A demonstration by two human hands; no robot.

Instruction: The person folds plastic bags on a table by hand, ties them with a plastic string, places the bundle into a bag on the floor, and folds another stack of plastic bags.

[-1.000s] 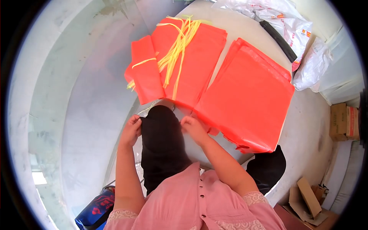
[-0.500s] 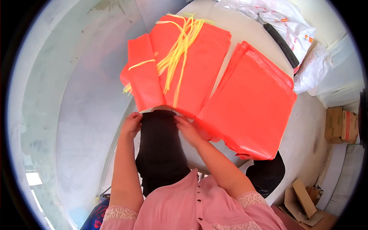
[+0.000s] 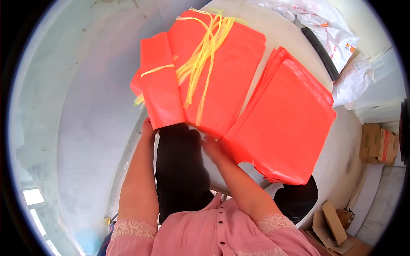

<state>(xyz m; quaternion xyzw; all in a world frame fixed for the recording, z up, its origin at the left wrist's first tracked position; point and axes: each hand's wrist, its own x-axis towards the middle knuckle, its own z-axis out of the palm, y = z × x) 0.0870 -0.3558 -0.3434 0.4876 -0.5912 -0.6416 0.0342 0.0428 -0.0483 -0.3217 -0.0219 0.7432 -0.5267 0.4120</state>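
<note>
My left hand (image 3: 147, 128) is at the lower left corner of a folded red plastic bundle (image 3: 160, 91) with a yellow strip across it; its fingers are mostly hidden. A black cloth (image 3: 179, 170) lies over my lap between my forearms, its far end under the red bundle's edge. My right hand (image 3: 210, 147), smeared by motion, is by the cloth's right side, just below the red sheets. Behind the folded bundle lies a stack of red plastic sheets (image 3: 239, 55) with loose yellow strips (image 3: 209, 47) on top. Another red stack (image 3: 286, 119) overhangs the table edge on the right.
The pale table (image 3: 277, 32) curves away behind the stacks. White plastic bags (image 3: 329, 32) and a black bar (image 3: 319, 52) lie at its far right. A cardboard box (image 3: 370, 144) stands on the right, and an opened carton (image 3: 329, 226) is at the lower right.
My left hand has risen slightly toward the folded bundle's corner, and its fingertips are now hidden. My right hand has shifted down and right, off the black cloth's edge. The whole view has moved slightly.
</note>
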